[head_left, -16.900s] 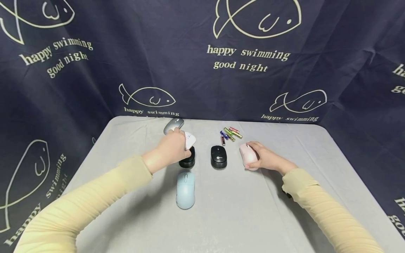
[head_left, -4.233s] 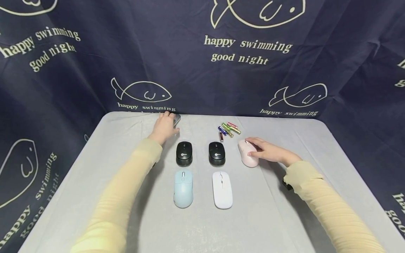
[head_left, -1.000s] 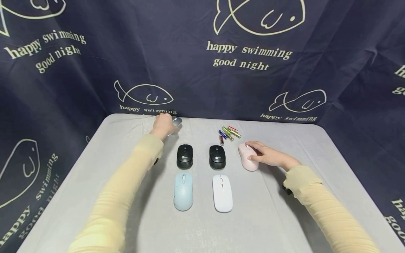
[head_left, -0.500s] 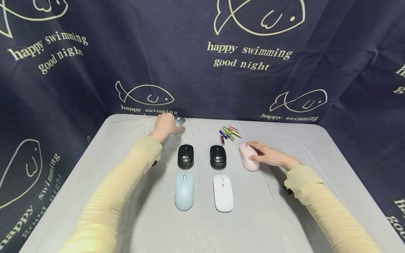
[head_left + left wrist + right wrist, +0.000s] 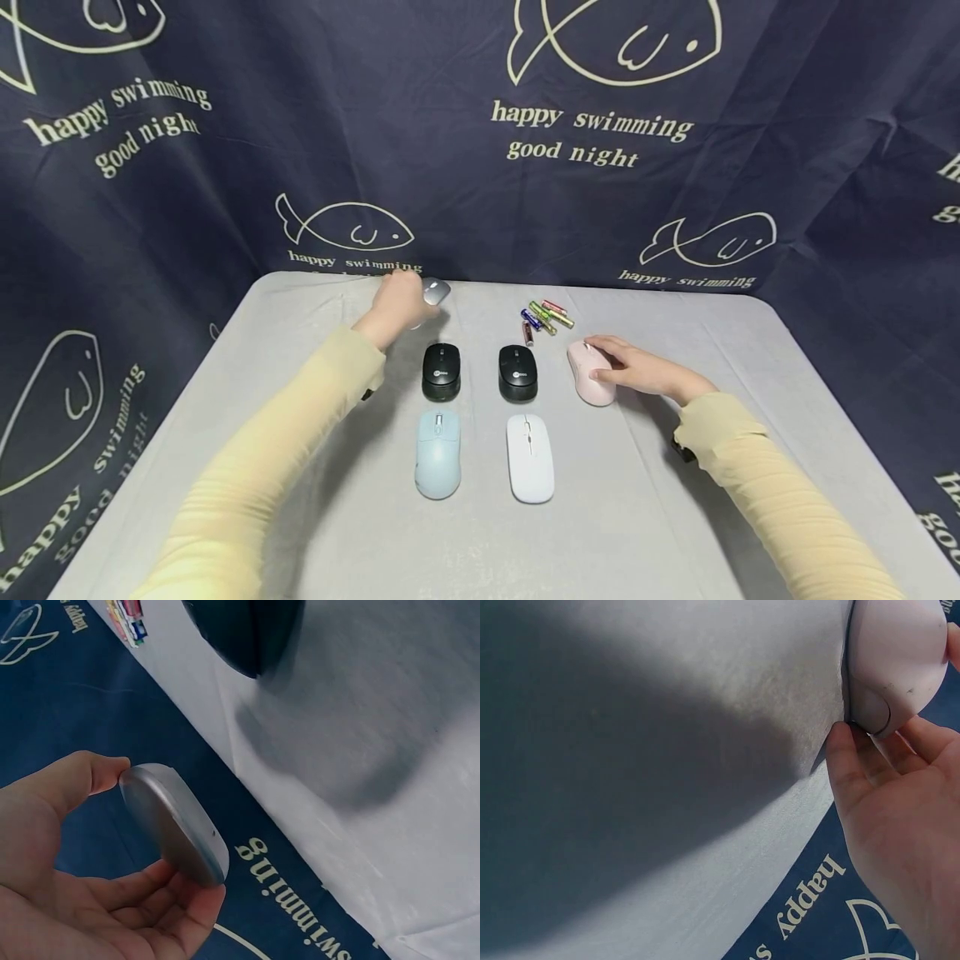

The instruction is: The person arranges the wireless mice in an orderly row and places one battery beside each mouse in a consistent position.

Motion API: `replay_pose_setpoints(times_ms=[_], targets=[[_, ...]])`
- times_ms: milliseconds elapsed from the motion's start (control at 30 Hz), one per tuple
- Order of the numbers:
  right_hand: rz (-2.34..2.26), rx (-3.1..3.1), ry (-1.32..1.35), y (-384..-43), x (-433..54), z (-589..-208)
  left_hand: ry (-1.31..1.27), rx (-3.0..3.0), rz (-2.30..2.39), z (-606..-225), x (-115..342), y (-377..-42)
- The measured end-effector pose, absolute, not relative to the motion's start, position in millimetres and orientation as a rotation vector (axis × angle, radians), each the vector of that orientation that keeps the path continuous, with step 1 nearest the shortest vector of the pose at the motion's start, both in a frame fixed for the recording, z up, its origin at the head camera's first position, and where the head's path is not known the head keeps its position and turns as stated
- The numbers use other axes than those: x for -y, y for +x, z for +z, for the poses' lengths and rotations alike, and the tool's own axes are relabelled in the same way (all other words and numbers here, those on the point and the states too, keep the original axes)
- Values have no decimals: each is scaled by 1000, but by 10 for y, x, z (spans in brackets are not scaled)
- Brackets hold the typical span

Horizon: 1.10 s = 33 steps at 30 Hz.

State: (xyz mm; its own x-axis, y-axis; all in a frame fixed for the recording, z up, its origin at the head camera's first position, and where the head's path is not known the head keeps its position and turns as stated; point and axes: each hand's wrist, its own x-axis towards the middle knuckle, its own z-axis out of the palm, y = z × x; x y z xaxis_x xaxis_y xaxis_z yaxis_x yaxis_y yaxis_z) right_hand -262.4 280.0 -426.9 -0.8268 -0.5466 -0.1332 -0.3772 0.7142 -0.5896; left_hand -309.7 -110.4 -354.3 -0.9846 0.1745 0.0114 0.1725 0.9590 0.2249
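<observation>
At the back left of the table, my left hand grips a grey computer mouse between thumb and fingertips. The left wrist view shows this grey mouse tilted on its side, held off the table. My right hand rests over a pink mouse, with the thumb on its near side and the fingers around the far side. In the right wrist view the fingertips touch the edge of the pink mouse, which sits on the table.
Two black mice stand side by side mid-table. Nearer lie a light blue mouse and a white mouse. Several small batteries are heaped near the back edge. A dark blue printed curtain hangs behind the table.
Over the last second my left hand has moved slightly right with the grey mouse. The white mouse, in the left hand much earlier, now lies on the table. The right hand stays put.
</observation>
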Motion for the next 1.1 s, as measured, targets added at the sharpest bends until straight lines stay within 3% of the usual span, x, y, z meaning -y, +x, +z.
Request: replay_pose_setpoints(times_ms=[1100], targets=[[-818,-2605,-699,-2613,-2779,-4224,586,-3124,427,-3358,695,-2532]])
